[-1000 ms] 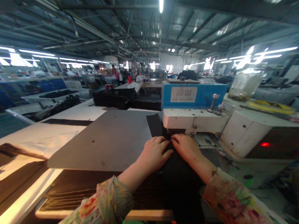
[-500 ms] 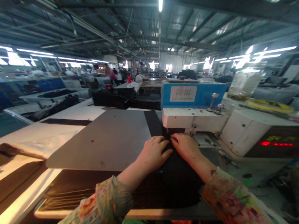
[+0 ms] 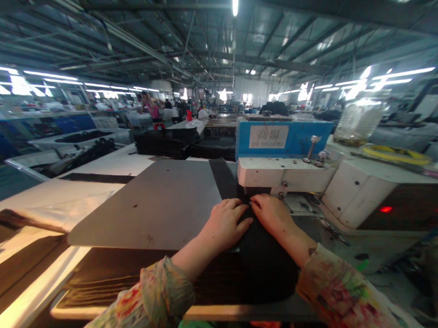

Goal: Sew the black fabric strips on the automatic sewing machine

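Observation:
A black fabric piece (image 3: 268, 264) runs from the near edge of the work surface up under the head of a blue and white machine (image 3: 284, 175). My left hand (image 3: 226, 223) rests on the fabric's left side, fingers bent and pressed down. Close beside it, my right hand (image 3: 271, 213) pinches the fabric just in front of the machine head. Both sets of fingertips almost meet there. Beyond them the fabric continues as a flat strip over the right edge of a grey metal plate (image 3: 173, 201). The contact point under the head is dark and hard to make out.
Below the plate lies a stack of dark fabric pieces (image 3: 124, 281). Further back stand piles of black pieces (image 3: 168, 142). To the right are a control box with red lights (image 3: 404, 205), a clear plastic jar (image 3: 361, 120) and a yellow ring (image 3: 395, 154). Another person (image 3: 153, 110) stands far off.
The strip's far end has slid slightly away and to the left. My hands stay nearly in place. The control box lights look different, and the distant person has shifted left.

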`<act>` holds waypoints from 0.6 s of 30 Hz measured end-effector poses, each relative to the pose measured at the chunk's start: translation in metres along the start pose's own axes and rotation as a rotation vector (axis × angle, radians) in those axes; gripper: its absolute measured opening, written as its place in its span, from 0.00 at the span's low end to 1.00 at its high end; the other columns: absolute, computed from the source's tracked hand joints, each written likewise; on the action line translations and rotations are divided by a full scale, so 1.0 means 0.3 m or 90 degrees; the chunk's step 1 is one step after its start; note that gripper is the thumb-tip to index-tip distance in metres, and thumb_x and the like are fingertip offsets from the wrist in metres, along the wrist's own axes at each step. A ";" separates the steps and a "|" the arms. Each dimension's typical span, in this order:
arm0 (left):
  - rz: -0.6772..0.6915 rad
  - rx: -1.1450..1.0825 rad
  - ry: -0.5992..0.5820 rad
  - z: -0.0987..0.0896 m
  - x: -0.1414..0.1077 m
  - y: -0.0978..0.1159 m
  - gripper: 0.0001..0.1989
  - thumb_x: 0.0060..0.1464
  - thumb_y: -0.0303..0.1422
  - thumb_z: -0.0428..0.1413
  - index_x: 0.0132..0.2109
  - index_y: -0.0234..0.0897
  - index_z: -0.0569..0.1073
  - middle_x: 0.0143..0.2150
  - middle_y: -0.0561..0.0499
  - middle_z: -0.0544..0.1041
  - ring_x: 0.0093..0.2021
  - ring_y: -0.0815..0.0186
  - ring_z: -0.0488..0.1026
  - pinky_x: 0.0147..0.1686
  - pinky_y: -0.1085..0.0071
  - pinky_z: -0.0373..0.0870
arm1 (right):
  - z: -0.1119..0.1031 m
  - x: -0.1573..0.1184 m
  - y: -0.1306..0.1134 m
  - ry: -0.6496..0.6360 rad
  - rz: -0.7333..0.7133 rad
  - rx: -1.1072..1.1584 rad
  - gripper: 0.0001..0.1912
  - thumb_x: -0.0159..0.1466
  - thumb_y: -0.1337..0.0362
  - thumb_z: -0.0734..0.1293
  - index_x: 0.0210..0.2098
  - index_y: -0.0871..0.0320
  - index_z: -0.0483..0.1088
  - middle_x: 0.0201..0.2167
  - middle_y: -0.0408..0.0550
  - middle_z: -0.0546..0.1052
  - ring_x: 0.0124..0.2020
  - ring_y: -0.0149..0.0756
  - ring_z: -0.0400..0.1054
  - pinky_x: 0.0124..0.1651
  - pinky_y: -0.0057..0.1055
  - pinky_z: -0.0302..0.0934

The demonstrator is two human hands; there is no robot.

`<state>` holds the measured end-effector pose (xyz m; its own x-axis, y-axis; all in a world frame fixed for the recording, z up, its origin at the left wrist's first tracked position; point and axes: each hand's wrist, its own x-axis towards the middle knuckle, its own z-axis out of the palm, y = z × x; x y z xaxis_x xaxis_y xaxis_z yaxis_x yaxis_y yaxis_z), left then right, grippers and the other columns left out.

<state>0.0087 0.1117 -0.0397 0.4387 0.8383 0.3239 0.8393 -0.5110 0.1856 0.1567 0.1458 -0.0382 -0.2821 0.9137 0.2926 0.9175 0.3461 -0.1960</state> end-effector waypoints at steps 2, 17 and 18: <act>-0.001 -0.001 -0.001 0.000 0.000 -0.001 0.18 0.54 0.43 0.45 0.48 0.41 0.67 0.49 0.50 0.67 0.49 0.61 0.62 0.48 0.65 0.61 | 0.000 0.000 0.000 -0.003 -0.001 -0.004 0.13 0.61 0.65 0.56 0.39 0.58 0.70 0.37 0.48 0.75 0.38 0.35 0.68 0.38 0.27 0.57; 0.000 0.000 -0.001 0.002 0.002 0.000 0.18 0.54 0.42 0.45 0.48 0.40 0.67 0.49 0.50 0.67 0.49 0.61 0.62 0.48 0.65 0.61 | -0.004 -0.007 -0.005 0.000 -0.008 -0.015 0.13 0.61 0.66 0.56 0.39 0.59 0.70 0.37 0.49 0.74 0.37 0.34 0.68 0.38 0.26 0.56; 0.000 0.000 0.000 0.003 0.002 0.000 0.18 0.54 0.42 0.45 0.48 0.40 0.67 0.49 0.50 0.67 0.49 0.61 0.62 0.48 0.65 0.61 | -0.004 -0.007 -0.004 -0.001 -0.008 -0.016 0.13 0.61 0.66 0.56 0.39 0.59 0.70 0.37 0.49 0.74 0.37 0.34 0.68 0.38 0.27 0.56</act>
<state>0.0092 0.1125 -0.0404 0.4386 0.8384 0.3236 0.8392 -0.5110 0.1864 0.1564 0.1432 -0.0375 -0.2947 0.9094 0.2937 0.9206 0.3526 -0.1680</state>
